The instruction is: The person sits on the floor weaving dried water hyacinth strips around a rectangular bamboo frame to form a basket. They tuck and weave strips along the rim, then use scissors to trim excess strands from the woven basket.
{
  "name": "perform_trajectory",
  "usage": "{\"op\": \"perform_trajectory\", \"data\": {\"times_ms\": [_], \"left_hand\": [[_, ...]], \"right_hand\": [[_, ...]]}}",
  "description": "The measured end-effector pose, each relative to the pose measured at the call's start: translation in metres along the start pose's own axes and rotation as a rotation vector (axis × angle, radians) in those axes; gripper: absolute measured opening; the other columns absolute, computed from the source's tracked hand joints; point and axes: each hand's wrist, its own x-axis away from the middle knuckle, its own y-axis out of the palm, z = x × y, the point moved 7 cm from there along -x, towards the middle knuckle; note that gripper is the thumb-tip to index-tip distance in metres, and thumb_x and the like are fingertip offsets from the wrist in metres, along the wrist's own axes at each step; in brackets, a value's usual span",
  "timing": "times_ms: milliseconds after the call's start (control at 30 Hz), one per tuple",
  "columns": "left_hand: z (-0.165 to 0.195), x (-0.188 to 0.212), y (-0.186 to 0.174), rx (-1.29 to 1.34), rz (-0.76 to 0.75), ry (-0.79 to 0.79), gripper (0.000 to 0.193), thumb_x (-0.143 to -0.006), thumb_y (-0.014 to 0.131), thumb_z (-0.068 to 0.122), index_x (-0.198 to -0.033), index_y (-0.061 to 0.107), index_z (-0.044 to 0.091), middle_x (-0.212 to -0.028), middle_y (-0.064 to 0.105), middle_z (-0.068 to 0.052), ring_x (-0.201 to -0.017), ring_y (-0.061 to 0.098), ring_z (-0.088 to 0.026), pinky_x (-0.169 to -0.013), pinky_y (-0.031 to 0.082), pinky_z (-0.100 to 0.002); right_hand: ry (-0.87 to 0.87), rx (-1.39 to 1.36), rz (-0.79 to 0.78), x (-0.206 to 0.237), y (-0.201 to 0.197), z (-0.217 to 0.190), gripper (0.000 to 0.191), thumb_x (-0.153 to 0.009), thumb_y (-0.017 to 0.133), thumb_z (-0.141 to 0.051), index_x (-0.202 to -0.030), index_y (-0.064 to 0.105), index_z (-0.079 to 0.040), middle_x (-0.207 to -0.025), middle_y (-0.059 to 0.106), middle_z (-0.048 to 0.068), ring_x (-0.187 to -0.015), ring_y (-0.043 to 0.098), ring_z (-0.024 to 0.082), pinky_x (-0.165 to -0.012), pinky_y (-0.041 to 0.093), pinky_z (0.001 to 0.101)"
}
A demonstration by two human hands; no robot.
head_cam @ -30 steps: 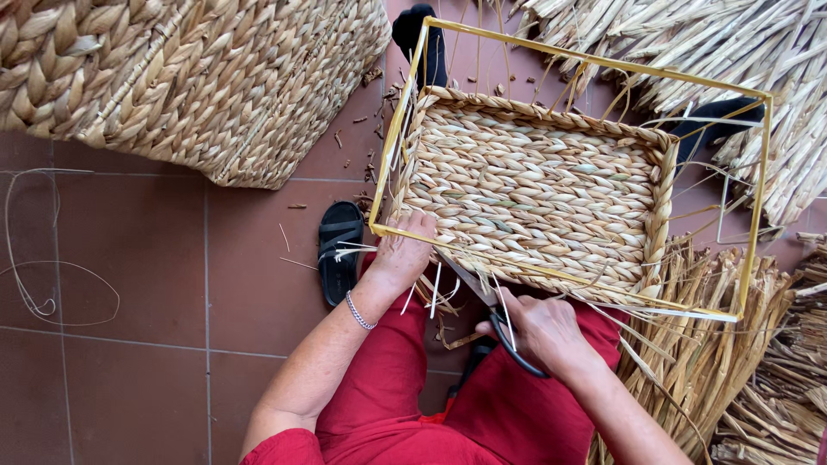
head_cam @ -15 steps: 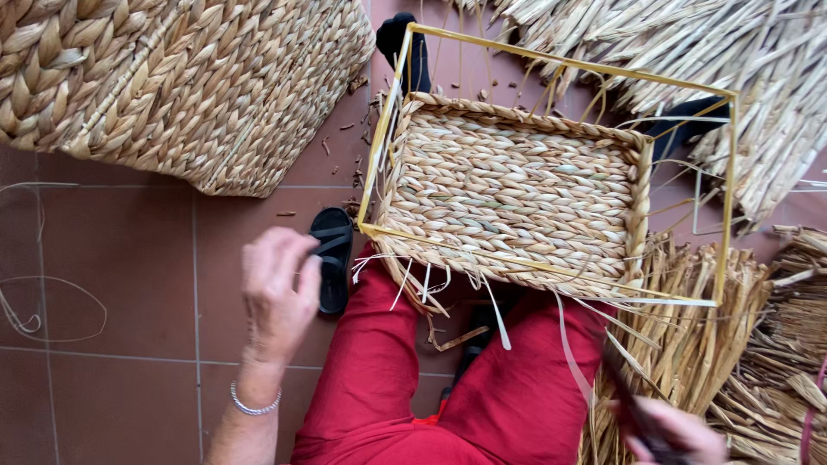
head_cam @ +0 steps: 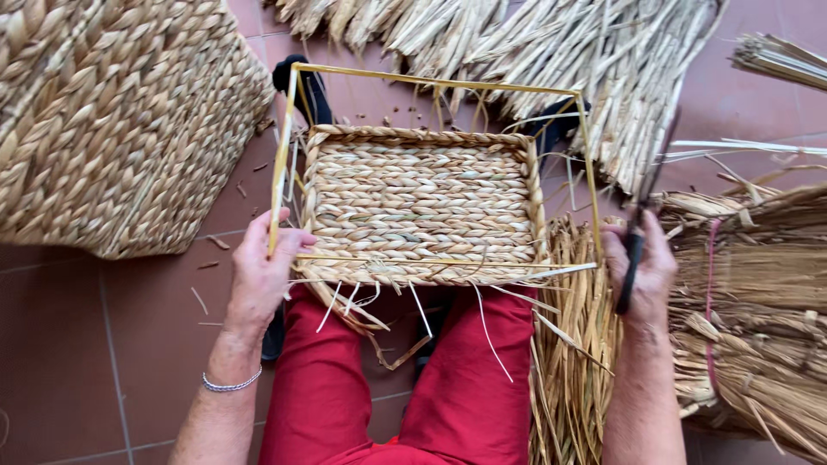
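Head view: left hand (head_cam: 261,274) holds the yellow frame (head_cam: 282,164); right hand (head_cam: 642,263) grips dark scissors (head_cam: 636,245), which might poke her leg.

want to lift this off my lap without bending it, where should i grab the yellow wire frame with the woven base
Probably by the lower side rails of the yellow wire frame, coming in from both sides. The left hand already grips its near-left corner post. The woven straw base stiffens the frame there, while the thin top rails stand unsupported and may flex.
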Motion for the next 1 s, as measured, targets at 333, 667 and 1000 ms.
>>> {"op": "perform_trajectory", "data": {"times_ms": [333,667,1000], "left_hand": [[0.021,0.005,-0.007,0.375,0.041,0.164,0.038,-0.107,0.058,0.01,-0.139,0.052,-0.011,-0.097,0.068,-0.007,-0.086,0.061,-0.009,-0.085,0.05,-0.023],[0.15,-0.059,-0.026,0.373,0.048,0.364,0.022,-0.112,0.065,0.016,-0.106,0.072,-0.004,-0.074,0.057,0.002,-0.063,0.045,-0.005,-0.061,0.035,-0.019],[0.301,-0.032,0.044,0.016,-0.181,0.567,0.018,-0.107,0.067,0.011,-0.093,0.077,0.005,-0.067,0.058,0.004,-0.051,0.041,-0.003,-0.046,0.026,-0.023]], "right_hand": [[0.16,-0.185,0.026,0.023,0.018,-0.02,0.049,-0.101,0.066,-0.013,-0.144,0.05,0.004,-0.107,0.073,0.017,-0.088,0.073,0.022,-0.081,0.058,0.0321],[0.054,-0.298,-0.052,0.132,0.042,-0.042,0.052,-0.095,0.063,-0.004,-0.143,0.046,0.004,-0.122,0.07,0.019,-0.109,0.072,0.023,-0.092,0.059,0.0365],[0.146,-0.257,-0.095,0.196,0.039,-0.023,0.054,-0.085,0.076,-0.002,-0.136,0.061,0.001,-0.089,0.074,0.012,-0.075,0.07,0.014,-0.06,0.057,0.0274]]}}
